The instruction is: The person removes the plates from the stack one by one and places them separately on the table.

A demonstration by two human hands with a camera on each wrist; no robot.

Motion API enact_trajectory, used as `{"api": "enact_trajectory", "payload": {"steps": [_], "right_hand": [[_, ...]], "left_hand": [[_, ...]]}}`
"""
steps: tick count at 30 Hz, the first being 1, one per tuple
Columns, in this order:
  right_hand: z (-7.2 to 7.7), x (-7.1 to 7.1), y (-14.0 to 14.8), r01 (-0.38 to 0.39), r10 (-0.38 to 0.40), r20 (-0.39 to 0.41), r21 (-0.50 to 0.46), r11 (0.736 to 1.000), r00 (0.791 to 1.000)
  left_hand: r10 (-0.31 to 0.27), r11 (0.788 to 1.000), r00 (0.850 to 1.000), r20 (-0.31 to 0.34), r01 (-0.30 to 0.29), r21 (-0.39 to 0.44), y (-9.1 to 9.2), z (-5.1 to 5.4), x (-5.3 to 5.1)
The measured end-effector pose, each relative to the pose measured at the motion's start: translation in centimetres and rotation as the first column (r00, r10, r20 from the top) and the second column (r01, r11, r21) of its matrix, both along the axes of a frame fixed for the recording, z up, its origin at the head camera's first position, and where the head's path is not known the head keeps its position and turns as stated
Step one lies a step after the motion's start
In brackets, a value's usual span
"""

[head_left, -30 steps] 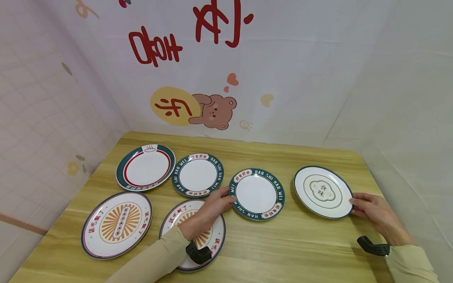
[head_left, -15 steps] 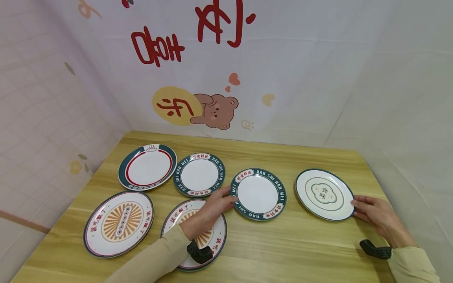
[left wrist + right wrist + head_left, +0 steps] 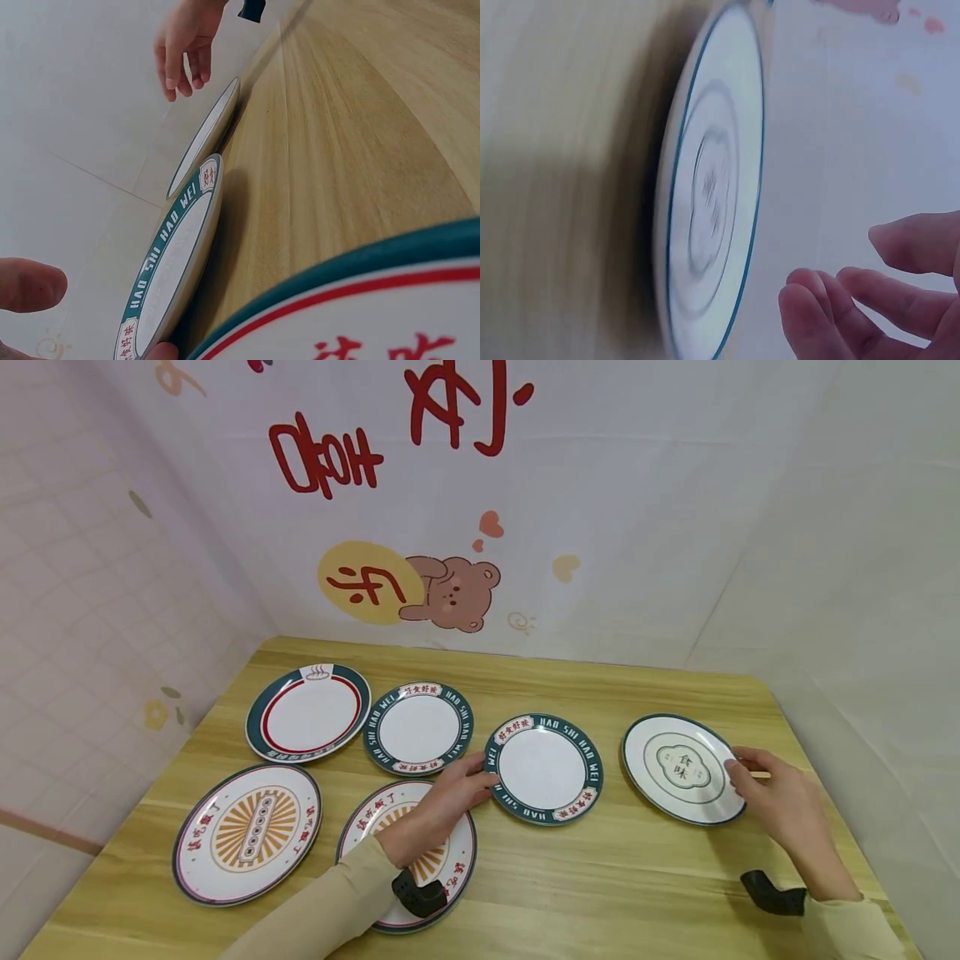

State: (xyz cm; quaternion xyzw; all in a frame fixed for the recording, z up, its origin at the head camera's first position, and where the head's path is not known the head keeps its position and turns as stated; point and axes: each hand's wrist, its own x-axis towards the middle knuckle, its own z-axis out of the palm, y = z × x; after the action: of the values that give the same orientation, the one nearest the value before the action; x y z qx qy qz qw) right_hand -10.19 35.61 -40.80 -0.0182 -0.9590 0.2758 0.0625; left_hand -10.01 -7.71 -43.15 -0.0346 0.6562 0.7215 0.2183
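Note:
A small plate with a green lettered rim (image 3: 542, 770) lies right of centre on the wooden table. My left hand (image 3: 444, 806) is at its left edge. In the left wrist view a fingertip (image 3: 162, 351) meets the plate's edge, while another digit stands clear of it. Farther right lies a white plate (image 3: 645, 756) with a thin green edge and a scalloped emblem. Over its right rim hovers my right hand (image 3: 783, 806). The right wrist view shows its fingers (image 3: 810, 311) loosely bent, apart from the plate, holding nothing.
Left of my hands lie a red-ringed plate (image 3: 311, 714), another small green lettered plate (image 3: 418, 727) and an orange sunburst plate (image 3: 247, 835). A second sunburst plate (image 3: 390, 910) lies under my left forearm. A printed cloth (image 3: 615, 527) hangs behind the table (image 3: 600, 893).
My right hand has come off the white plate's right edge and moved slightly left and up, above the rim. The left hand and the plates hold nearly the same places.

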Motion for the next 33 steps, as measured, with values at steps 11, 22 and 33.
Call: {"api": "enact_trajectory", "payload": {"steps": [11,22,33], "right_hand": [[-1.1,0.9,-8.5,-0.221,0.228,0.009,-0.199,0.955,0.974],[-3.7,-0.4,-12.5,-0.062,0.399,0.322,-0.707,0.705,0.858],[-4.7,-1.6,-13.4,0.06,0.326,0.356,-0.75,0.659,0.876]], "left_hand": [[-0.006,1.0,1.0,0.002,0.006,0.017,-0.3,-0.2,-0.1],[-0.014,0.999,1.0,-0.005,0.014,0.031,0.0,-0.1,0.0],[-0.013,0.999,1.0,-0.027,0.014,0.041,0.2,-0.5,-0.3]]}}
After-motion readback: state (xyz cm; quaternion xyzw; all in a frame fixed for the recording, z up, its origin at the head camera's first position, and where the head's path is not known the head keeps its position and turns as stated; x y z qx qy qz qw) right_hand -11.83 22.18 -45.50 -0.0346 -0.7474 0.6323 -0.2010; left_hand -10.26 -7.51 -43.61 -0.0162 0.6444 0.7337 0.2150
